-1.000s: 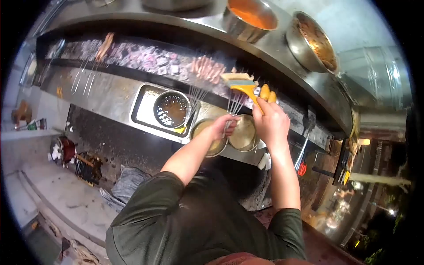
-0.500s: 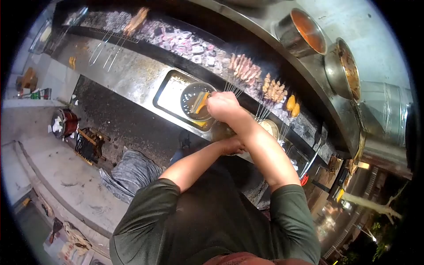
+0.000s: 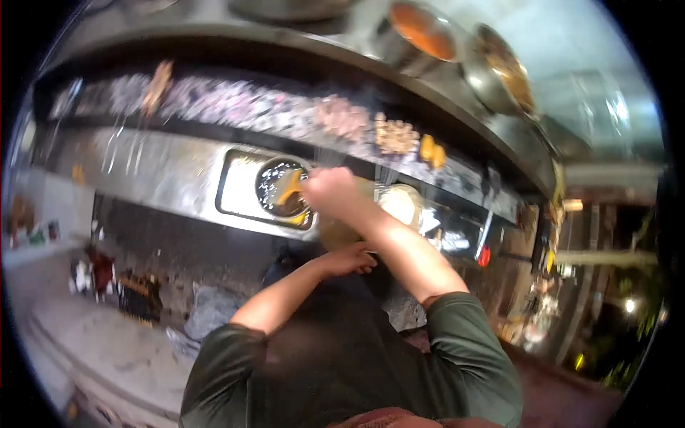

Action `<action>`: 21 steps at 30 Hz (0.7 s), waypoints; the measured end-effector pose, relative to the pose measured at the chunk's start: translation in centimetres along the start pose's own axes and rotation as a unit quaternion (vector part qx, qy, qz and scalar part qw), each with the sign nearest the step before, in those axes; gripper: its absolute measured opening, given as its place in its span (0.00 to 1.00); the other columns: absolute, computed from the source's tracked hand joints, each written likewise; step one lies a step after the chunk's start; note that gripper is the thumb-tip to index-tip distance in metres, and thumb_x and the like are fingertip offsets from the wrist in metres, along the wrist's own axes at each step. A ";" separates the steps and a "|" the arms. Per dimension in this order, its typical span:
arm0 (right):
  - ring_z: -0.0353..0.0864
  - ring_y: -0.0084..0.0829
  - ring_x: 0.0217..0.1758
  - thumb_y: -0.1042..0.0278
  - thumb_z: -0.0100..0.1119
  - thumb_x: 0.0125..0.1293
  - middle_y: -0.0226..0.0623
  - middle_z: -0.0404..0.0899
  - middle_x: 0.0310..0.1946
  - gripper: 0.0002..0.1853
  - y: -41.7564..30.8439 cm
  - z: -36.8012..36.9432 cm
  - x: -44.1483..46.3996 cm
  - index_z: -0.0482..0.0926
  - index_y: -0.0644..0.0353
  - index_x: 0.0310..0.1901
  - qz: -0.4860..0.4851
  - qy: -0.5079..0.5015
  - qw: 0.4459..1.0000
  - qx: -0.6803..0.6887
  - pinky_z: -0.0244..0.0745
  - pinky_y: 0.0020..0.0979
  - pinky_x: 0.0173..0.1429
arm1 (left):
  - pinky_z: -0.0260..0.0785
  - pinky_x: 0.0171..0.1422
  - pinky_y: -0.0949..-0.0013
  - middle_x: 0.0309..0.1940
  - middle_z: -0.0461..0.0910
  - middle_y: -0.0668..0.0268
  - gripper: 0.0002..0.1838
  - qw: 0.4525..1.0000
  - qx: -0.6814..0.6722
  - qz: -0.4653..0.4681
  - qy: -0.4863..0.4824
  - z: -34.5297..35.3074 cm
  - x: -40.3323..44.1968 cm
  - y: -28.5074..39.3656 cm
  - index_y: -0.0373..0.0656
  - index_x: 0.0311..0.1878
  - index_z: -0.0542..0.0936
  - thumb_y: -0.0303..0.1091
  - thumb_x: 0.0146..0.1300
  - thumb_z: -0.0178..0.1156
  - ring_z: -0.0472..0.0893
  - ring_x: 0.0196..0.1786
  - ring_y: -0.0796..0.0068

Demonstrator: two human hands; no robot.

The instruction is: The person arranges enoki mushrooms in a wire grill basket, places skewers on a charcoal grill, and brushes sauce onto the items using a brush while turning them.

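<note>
My right hand (image 3: 332, 191) is closed around the handle of an orange-handled basting brush (image 3: 290, 190). The brush head dips into a round bowl (image 3: 262, 187) of dark, shiny liquid. This bowl stands in a rectangular metal tray (image 3: 230, 192) on the grill's front ledge. Lower down, beside my right forearm, my left hand (image 3: 348, 260) has its fingers curled. A small pale bit shows at its fingertips, too blurred to name. Beyond my right hand, skewers of pink meat (image 3: 342, 118), browner meat skewers (image 3: 396, 135) and yellow pieces (image 3: 432, 151) lie over the coals.
Glowing coals (image 3: 250, 107) fill the long grill. One more skewered piece (image 3: 157, 87) lies at its left end. A pot of orange-red liquid (image 3: 422, 32) and a second pot (image 3: 499, 68) stand behind. A pale round container (image 3: 401, 203) and red-handled tongs (image 3: 484, 255) are at right.
The view has swung, so the grill appears shifted left and more level. The brush has turned and its head sits lower in the bowl. My left hand now shows more clearly beneath my right forearm.
</note>
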State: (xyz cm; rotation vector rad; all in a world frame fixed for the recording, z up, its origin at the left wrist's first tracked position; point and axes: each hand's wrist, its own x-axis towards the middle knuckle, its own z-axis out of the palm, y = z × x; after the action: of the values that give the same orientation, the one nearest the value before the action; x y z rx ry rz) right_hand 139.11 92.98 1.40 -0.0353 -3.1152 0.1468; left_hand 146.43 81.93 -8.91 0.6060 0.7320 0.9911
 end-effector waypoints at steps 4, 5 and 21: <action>0.79 0.37 0.22 0.62 0.59 0.54 0.32 0.75 0.21 0.05 -0.4 0.7 -1.1 0.79 0.50 0.25 -0.018 0.063 0.994 0.084 0.72 0.39 0.24 | 0.71 0.52 0.69 0.47 0.79 0.64 0.20 0.993 0.102 0.046 0.037 1.9 0.9 0.0 0.39 0.59 0.72 0.37 0.66 0.56 0.78 0.46 0.72; 0.79 0.36 0.22 0.63 0.60 0.52 0.33 0.76 0.21 0.05 -0.4 0.3 -1.8 0.79 0.51 0.24 -0.009 0.100 0.990 0.103 0.74 0.39 0.25 | 0.71 0.53 0.67 0.47 0.79 0.63 0.19 0.984 0.143 0.083 0.067 2.1 1.3 -0.2 0.39 0.58 0.73 0.36 0.67 0.55 0.78 0.47 0.69; 0.80 0.38 0.22 0.62 0.63 0.57 0.34 0.78 0.22 0.09 17.5 -9.3 -25.6 0.85 0.52 0.39 0.312 0.275 0.908 -0.043 0.77 0.36 0.27 | 0.69 0.31 0.73 0.30 0.75 0.66 0.19 0.890 -0.125 0.097 0.428 9.6 20.1 2.7 0.41 0.54 0.70 0.47 0.74 0.45 0.75 0.28 0.78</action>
State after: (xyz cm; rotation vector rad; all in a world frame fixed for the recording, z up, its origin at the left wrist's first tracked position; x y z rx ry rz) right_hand 165.31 110.71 8.49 -0.9051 -2.4330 0.0010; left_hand 159.60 99.95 -6.31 -0.0251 1.3038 1.5347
